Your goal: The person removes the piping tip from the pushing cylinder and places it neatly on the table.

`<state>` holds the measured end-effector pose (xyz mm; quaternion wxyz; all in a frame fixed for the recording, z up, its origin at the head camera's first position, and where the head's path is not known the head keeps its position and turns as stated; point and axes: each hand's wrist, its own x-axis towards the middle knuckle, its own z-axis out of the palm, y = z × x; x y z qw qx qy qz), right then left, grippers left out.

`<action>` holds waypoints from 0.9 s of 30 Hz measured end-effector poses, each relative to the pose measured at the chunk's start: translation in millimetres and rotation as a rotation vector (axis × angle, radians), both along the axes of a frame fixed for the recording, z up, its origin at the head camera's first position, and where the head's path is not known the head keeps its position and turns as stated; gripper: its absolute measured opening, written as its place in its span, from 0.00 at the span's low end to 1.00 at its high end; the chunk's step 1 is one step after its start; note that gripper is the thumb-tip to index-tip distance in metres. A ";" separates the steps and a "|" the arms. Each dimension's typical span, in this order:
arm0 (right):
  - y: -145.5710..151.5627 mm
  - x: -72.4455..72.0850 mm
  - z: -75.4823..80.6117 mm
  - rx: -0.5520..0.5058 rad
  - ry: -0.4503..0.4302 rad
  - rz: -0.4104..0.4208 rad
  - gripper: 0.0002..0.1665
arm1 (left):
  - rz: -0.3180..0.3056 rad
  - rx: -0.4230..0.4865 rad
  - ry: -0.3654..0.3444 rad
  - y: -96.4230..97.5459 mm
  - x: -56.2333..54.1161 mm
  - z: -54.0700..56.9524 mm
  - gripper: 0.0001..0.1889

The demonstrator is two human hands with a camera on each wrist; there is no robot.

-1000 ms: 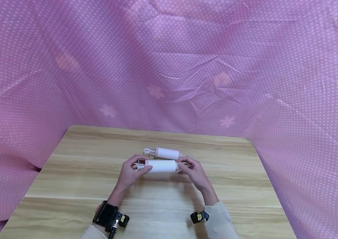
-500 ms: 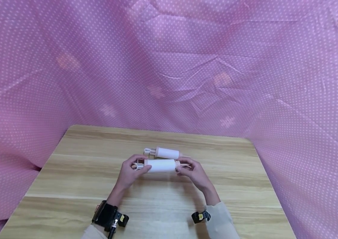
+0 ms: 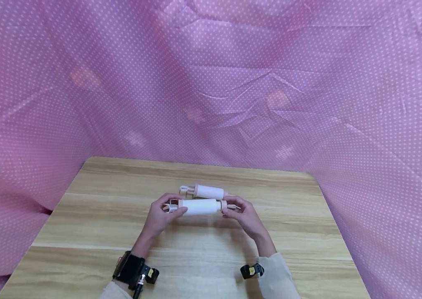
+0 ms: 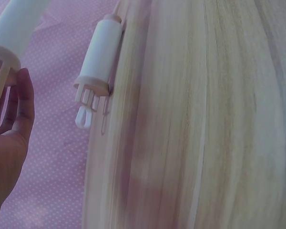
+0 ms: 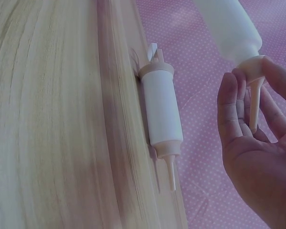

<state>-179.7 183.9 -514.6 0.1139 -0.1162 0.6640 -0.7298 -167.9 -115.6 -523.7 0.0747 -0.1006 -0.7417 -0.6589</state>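
Note:
Above the table, a white syringe barrel [image 3: 198, 207] with beige ends is held level between both hands. My left hand [image 3: 160, 216] grips its left end, thumb in front, beside the plunger's open frame [image 3: 172, 207]. My right hand [image 3: 246, 216] pinches the beige nozzle cap [image 5: 252, 70] between thumb and fingers, its thin spout pointing toward the palm. A white neck [image 5: 245, 53] shows between barrel and cap; whether they still touch I cannot tell. Just behind lies a second syringe [image 3: 210, 192] of the same kind, its cap fitted against the barrel.
The wooden table [image 3: 102, 220] extends around the hands. Pink dotted cloth [image 3: 211, 104] hangs behind it and on both sides. A black wrist device [image 3: 131, 270] sits on the left forearm, and a small black camera [image 3: 252, 270] on the right.
The nozzle cap has shifted right, away from the barrel, baring the white neck. My right hand has moved slightly right, the left hand and barrel slightly left. The second syringe has stayed put.

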 end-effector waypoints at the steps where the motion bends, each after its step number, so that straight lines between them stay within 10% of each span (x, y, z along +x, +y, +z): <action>1: 0.0 0.3 0.4 -0.001 -0.001 -0.001 0.24 | 0.001 0.001 -0.002 -0.9 -0.3 -0.3 0.18; 17: 5.8 -0.6 -4.3 -0.001 0.007 -0.016 0.25 | -0.045 -0.019 -0.043 -17.0 3.1 6.5 0.18; 27: 8.2 1.8 -3.1 -0.007 -0.013 -0.007 0.25 | 0.006 -0.040 -0.086 -33.2 -4.3 -25.0 0.19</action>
